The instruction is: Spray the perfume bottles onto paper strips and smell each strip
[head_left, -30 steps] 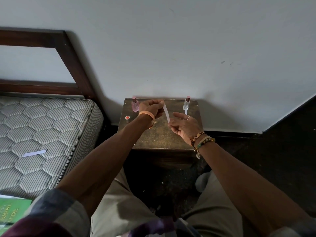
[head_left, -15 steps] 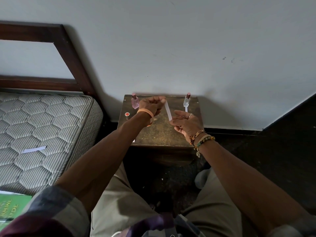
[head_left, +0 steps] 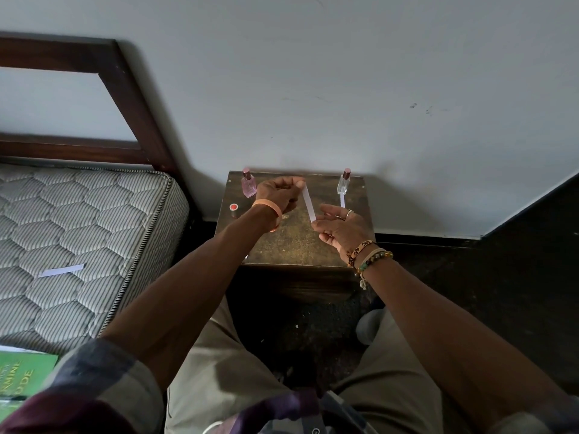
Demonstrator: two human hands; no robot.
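Above the small wooden side table, both hands hold one white paper strip. My left hand pinches its upper end and my right hand pinches its lower end. A pink perfume bottle stands at the table's back left corner. At the back right stands a clear perfume bottle, with a second paper strip lying in front of it. A round red cap sits on the table's left side.
A quilted mattress with a dark wooden bed frame lies to the left, with a loose paper strip on it. A green book lies at the lower left. The wall is right behind the table.
Both hands have kept their hold on the strip and stayed in place over the table. The camera view has shifted slightly.
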